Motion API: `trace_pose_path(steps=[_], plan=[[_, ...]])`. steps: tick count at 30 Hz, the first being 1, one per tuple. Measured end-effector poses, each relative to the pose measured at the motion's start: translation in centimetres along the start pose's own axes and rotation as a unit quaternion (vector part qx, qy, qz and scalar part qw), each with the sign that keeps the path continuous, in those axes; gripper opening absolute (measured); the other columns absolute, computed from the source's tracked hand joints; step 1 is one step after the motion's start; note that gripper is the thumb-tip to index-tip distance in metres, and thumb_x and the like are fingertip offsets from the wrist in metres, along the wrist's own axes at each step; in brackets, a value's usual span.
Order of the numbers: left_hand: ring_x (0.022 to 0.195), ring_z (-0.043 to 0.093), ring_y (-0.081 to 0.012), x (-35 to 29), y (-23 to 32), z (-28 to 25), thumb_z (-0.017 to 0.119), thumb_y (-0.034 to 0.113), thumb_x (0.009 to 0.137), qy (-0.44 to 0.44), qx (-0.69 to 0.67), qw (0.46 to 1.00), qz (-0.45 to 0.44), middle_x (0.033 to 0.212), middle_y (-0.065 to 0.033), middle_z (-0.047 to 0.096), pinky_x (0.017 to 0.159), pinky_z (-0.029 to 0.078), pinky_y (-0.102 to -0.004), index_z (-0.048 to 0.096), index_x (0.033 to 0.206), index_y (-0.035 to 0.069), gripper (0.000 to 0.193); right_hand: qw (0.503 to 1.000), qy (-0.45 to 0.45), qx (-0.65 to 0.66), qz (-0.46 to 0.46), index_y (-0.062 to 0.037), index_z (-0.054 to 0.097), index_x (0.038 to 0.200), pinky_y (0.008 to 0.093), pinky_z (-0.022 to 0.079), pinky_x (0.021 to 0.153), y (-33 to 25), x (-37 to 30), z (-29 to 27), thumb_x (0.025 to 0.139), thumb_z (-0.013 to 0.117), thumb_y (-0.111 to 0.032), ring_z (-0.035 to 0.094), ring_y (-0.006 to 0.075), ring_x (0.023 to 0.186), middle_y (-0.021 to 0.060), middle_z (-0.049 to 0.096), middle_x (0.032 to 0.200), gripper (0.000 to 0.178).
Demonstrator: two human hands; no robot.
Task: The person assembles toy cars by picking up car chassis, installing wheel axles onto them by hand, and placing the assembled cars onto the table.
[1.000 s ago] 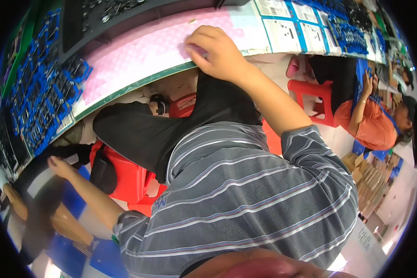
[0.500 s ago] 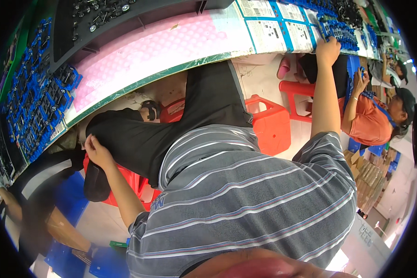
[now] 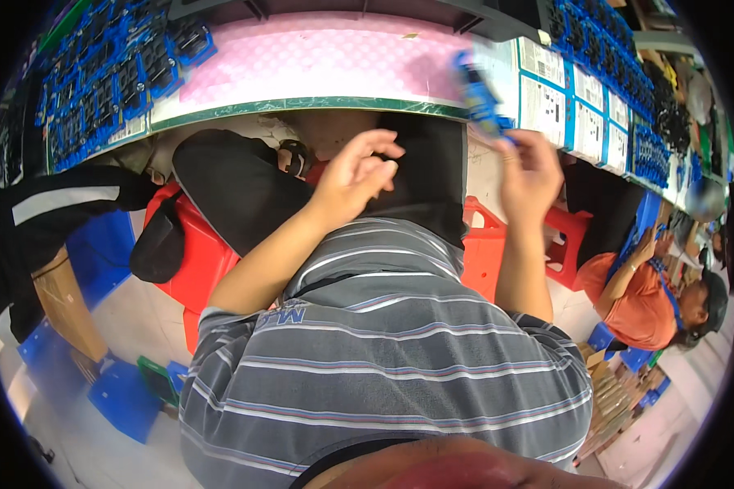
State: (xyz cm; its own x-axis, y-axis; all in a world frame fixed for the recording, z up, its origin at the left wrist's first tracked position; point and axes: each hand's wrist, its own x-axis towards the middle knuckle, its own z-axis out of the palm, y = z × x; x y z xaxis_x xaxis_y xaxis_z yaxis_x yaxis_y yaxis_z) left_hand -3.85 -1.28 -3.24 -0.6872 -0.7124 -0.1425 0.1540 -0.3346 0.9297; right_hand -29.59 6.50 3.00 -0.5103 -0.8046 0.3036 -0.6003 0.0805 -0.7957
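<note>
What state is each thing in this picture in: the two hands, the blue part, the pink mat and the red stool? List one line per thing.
Right hand: raised, fingers pinched on the blue part.
Blue part: held in the air over the bench edge, tilted, blurred.
Left hand: raised, open, fingers loosely curled, holding nothing.
Pink mat: lying flat on the bench.
Red stool: upright, sat on.

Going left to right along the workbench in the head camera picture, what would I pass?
Blue parts trays → pink mat → left hand → blue part held in the right hand → white sheets with blue borders → more blue parts.
</note>
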Motion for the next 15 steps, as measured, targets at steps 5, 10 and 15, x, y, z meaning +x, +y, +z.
trace_pose_path(steps=[5,10,15], plan=[[0.08,0.066,-0.0185,1.1,2.3,0.4,0.055,0.027,0.104,0.04,-0.149,0.988,0.014,0.106,-0.0133,0.067,0.059,0.05,-0.0283,0.046,0.137,0.003,0.042,0.928,-0.207,0.081,-0.297,-0.0006,0.072,0.09,0.0337,0.056,0.069,-6.2,2.4,3.6,0.078,0.083,-0.004,0.068,0.0266,0.078,0.0115,0.069,0.086,0.016],[0.07,0.063,-0.0122,-0.6,2.8,-2.5,0.06,0.019,0.1,0.098,-0.159,0.981,0.051,0.089,-0.0074,0.067,0.057,0.049,-0.0242,0.059,0.113,0.003,0.02,0.932,-0.091,-0.012,-0.351,-0.0012,0.07,0.09,0.0295,0.051,0.063,-9.1,12.8,5.4,0.083,0.079,-0.004,0.064,0.0185,0.067,0.0087,0.067,0.08,0.011],[0.064,0.06,-0.0111,-0.9,3.1,-2.6,0.061,0.019,0.1,0.154,-0.175,0.971,0.042,0.083,-0.006,0.067,0.057,0.048,-0.0237,0.058,0.114,0.003,0.021,0.922,-0.318,-0.155,-0.16,0.0009,0.071,0.111,0.0357,0.055,0.078,-10.7,22.1,11.7,0.089,0.075,-0.021,0.071,0.0259,0.084,0.0182,0.073,0.091,0.031]])
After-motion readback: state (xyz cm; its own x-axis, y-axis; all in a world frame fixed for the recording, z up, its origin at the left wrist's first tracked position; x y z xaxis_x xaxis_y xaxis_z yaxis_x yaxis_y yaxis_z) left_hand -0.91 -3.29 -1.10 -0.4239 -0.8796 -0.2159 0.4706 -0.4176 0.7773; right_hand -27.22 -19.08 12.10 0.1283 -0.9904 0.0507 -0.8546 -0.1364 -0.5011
